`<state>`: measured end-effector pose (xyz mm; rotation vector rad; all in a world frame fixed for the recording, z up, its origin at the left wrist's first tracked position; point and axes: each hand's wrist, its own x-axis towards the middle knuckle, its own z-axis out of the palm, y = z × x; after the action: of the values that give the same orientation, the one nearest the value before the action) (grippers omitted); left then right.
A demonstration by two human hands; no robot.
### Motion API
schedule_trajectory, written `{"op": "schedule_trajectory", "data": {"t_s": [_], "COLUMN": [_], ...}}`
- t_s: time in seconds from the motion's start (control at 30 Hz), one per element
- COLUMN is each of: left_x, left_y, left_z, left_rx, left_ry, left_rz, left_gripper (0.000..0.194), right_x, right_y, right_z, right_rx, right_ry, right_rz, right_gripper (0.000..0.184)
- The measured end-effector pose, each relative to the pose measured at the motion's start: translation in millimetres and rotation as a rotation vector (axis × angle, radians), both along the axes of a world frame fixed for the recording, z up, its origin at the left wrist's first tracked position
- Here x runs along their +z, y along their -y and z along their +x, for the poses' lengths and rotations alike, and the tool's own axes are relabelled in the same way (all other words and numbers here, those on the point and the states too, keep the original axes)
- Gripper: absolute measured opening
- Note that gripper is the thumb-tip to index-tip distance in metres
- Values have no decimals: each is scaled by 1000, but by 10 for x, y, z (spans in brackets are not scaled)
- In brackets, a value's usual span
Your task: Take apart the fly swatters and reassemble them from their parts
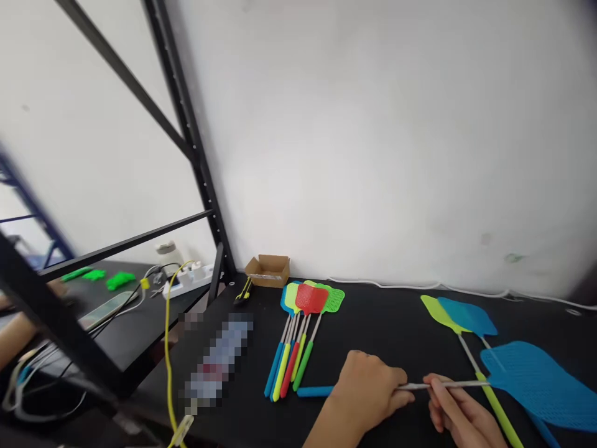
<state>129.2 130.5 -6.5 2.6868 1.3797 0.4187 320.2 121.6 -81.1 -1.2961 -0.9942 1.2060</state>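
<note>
A blue fly swatter [543,382] lies sideways across the front of the table, its blue handle at the left and its wide mesh head at the right. Around its thin metal shaft, close to the handle, my left hand [366,392] is closed. Nearer the head, the fingers of my right hand [461,410] pinch the same shaft. Beyond and partly under this head are a yellow-green fly swatter [448,314] and a second blue one [469,316]. Left of my hands, several swatters are fanned together, among them a red fly swatter [311,298] and a green one [333,300].
A small open cardboard box [268,272] stands near the wall, beside a black-and-yellow tool [243,292]. A yellow cable [168,348] hangs by the black metal frame [203,168]. Left of it, another person's arm [18,339] reaches over a table with a power strip [189,283].
</note>
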Motion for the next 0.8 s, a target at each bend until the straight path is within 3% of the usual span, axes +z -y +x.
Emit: {"op": "schedule_trajectory", "data": {"t_s": [0.2,0.4,0.8], "left_x": [-194,-338,-294], "left_y": [31,182,489], "left_z": [132,183,53], "left_rx": [178,269,334], "left_ry": [82,131,126], "left_rz": [-71,123,168], "left_gripper": [27,24,27], "right_x": [180,200,152], "right_y": [-15,-1,29], "right_z": [-125,-129,-169], "right_rx": [-16,-3,36], "right_ry": [-87,-180,-117], "right_rz": [32,137,224], "right_gripper": [43,42,45]}}
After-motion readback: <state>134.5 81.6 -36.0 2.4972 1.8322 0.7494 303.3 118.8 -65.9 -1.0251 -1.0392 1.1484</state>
